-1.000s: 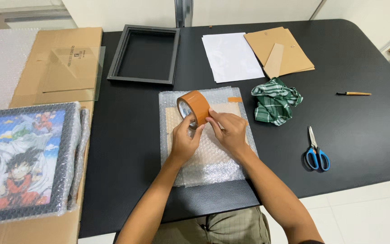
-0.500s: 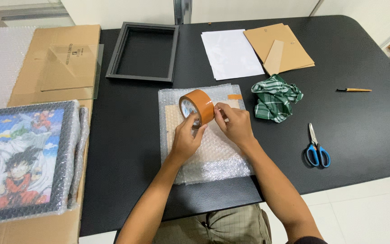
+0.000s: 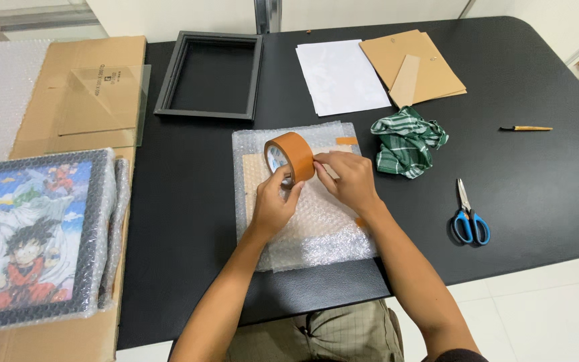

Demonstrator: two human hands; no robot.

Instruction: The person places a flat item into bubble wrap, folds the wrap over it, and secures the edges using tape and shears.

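Observation:
My left hand (image 3: pixel 273 203) holds a roll of brown packing tape (image 3: pixel 289 157) upright by its lower edge, thumb in the core. My right hand (image 3: pixel 346 179) rests its fingertips on the roll's right side, pinching at the tape's end. Both hands hover over a flat parcel wrapped in bubble wrap (image 3: pixel 303 231) that lies on the black table (image 3: pixel 189 221). A short strip of brown tape (image 3: pixel 347 141) is stuck on the wrap near its far right corner.
An empty black picture frame (image 3: pixel 210 75) lies behind the parcel. White paper (image 3: pixel 340 75), brown backing boards (image 3: pixel 413 66), a green cloth (image 3: pixel 409 142), a pencil-like tool (image 3: pixel 526 128) and blue scissors (image 3: pixel 470 224) lie right. A bubble-wrapped cartoon picture (image 3: pixel 35 234), cardboard (image 3: pixel 78 94) sit left.
The roll and both hands have shifted slightly toward the far side. My right hand's fingers moved from the roll's lower front to its right side.

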